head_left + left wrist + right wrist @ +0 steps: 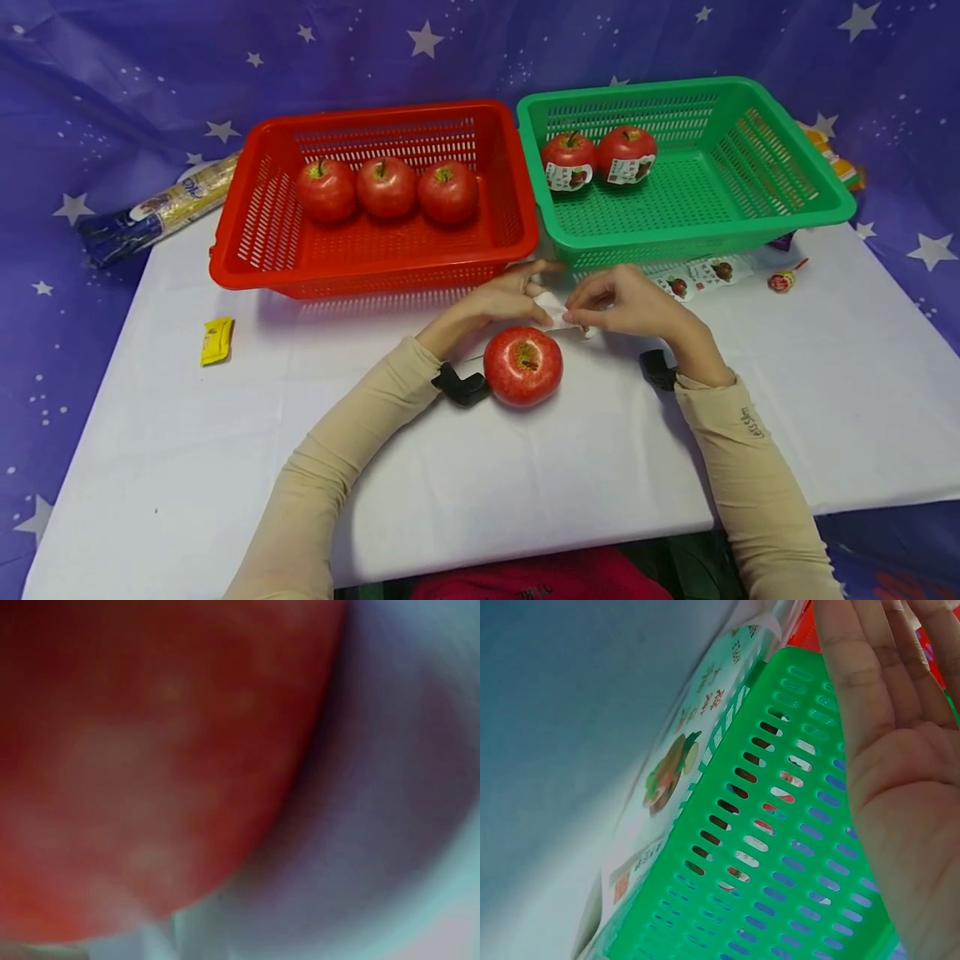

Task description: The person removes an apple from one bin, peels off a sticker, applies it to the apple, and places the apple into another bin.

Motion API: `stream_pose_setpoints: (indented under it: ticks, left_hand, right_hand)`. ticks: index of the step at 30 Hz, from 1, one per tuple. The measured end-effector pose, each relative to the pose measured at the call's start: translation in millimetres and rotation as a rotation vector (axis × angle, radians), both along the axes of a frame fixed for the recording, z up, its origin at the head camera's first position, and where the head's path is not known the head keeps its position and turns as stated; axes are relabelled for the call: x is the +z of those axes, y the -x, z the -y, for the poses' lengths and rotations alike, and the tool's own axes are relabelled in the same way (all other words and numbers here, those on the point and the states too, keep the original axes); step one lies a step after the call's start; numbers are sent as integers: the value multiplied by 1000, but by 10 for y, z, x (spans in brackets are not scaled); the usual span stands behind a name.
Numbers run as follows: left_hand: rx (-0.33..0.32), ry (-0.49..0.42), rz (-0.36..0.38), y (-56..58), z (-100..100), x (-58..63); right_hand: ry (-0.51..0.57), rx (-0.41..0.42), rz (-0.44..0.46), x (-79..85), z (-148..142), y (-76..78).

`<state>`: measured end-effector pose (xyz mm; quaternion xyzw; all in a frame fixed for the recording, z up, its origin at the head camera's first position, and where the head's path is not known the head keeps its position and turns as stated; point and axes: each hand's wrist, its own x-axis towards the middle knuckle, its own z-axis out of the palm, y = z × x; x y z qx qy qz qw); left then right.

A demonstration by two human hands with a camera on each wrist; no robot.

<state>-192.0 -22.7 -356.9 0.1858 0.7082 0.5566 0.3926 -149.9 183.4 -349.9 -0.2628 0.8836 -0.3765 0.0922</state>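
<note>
Between my hands in the head view is a piece of white label paper [553,313]. My left hand [498,302] holds its left side with the fingertips, some other fingers spread toward the baskets. My right hand [633,304] pinches the right side between thumb and fingertips; its palm fills the right of the right wrist view. A red apple [522,367] stands on the table just in front of the hands, near the left wrist, and fills much of the left wrist view. A strip of apple-picture labels [705,275] lies behind my right hand, along the green basket.
A red basket [375,271] holds three apples without visible labels. Right of it, a green basket [705,229] holds two labelled apples. A yellow packet [217,341] lies at left, a lollipop [782,281] at right. A long noodle-like package [161,208] lies beyond the red basket's left side.
</note>
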Motion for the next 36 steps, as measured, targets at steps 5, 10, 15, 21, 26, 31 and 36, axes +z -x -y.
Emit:
stream_pose_setpoints:
  ticks: [5,10,15,21,26,31,36]
  left_hand:
    - [-9,28,-31,-14,-4,11]
    - [-2,39,-43,-19,3,25]
    - [-64,119,-175,5,37,26]
    - [-193,248,-413,56,92,25]
    - [-262,343,-509,60,125,58]
    - [-245,475,-521,54,114,79]
    - [-225,544,-538,42,126,116]
  right_hand:
    - [1,1,16,12,0,-3]
    - [129,-68,94,-4,-121,33]
    - [445,-177,138,-23,-308,59]
    - [929,-42,239,-71,-422,65]
    - [1055,149,340,-105,-419,89]
    - [1180,252,479,-154,-380,109]
    - [1363,311,580,-226,-337,138]
